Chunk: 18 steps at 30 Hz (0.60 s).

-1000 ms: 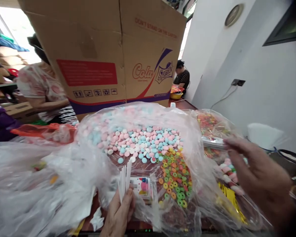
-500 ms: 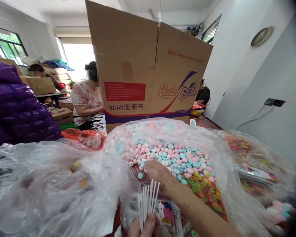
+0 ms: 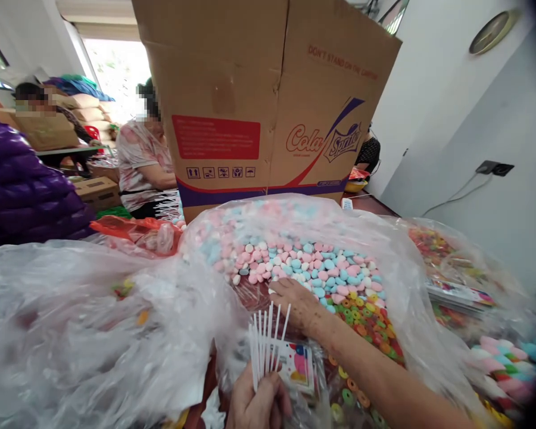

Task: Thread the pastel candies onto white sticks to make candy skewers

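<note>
My left hand (image 3: 259, 400) is closed around a fanned bunch of thin white sticks (image 3: 261, 342), which point upward at the bottom centre. Beyond it my right hand (image 3: 297, 305) lies palm down at the near edge of a heap of round pink, blue and white candies (image 3: 312, 271). Its fingers are bent and point left; their tips are partly hidden, so what they hold does not show. Ring-shaped gummy candies (image 3: 370, 322) in green, yellow and orange lie beside the right forearm. Under the hands is a clear plastic pack with a colourful printed label (image 3: 300, 363).
A large cardboard carton (image 3: 232, 71) stands behind the candy heap. Crumpled clear plastic bags (image 3: 93, 345) cover the left side. At the right are bagged gummies (image 3: 438, 244) and more pastel candies (image 3: 502, 363). Co-workers sit farther back, one (image 3: 143, 155) left of the carton.
The camera view has tipped downward and shifted slightly. A loose blue candy near my right fingers no longer shows. My left hand still grips the sticks, and more of it is visible.
</note>
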### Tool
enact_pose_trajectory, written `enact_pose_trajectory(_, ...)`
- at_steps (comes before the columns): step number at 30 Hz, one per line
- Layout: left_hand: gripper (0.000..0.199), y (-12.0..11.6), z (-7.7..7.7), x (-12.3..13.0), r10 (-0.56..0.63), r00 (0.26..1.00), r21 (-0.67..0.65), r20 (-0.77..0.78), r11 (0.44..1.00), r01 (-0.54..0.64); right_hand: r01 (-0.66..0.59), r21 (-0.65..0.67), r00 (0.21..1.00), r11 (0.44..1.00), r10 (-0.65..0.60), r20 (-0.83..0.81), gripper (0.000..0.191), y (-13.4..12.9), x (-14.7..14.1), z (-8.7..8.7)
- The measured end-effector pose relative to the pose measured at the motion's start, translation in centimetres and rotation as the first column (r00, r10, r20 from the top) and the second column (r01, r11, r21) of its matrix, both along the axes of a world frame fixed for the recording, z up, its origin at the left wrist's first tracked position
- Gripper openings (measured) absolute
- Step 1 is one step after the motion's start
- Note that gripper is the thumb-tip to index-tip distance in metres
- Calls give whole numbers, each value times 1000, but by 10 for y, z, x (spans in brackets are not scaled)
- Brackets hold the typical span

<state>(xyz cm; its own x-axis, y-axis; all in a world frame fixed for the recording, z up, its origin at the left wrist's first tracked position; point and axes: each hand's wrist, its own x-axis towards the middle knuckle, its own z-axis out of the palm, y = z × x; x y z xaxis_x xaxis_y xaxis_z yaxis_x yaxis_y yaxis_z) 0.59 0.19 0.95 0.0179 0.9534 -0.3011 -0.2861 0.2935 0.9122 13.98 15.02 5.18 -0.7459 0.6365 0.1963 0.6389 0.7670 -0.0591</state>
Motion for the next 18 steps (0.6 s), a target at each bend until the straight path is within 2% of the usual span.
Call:
enact_pose_trajectory(3,31,1,8,0,-6,1000,-5,-3,1000,6,53,78,988,996,-64,141,18,-6,9,2)
enact_pose_trajectory(5,32,1,10,-1,-3,1000,15,4,1000,3,48,72,984,996,-59,167,14,-6,12,9)
enact_pose_trajectory(8,40,0,11,-1,10,1000,14,-24,1000,-9,60,9,997,998,-60,42,15,-3,21,30)
enact_pose_trajectory(10,45,0,10,0,18,998,24,-53,1000,-17,145,-49,985,988,-149,-90,18,-1,31,45)
enact_pose_trajectory(12,44,-1,10,2,37,997,57,-62,998,-33,269,-126,948,955,-286,-137,19,-2,43,60)
enact_pose_trajectory(15,41,-1,8,4,60,998,67,-21,996,-59,424,-211,900,881,-435,-4,20,-14,57,72)
enact_pose_trajectory(18,42,0,5,4,43,999,51,2,998,-43,496,-207,868,843,-478,133,19,-33,63,69)
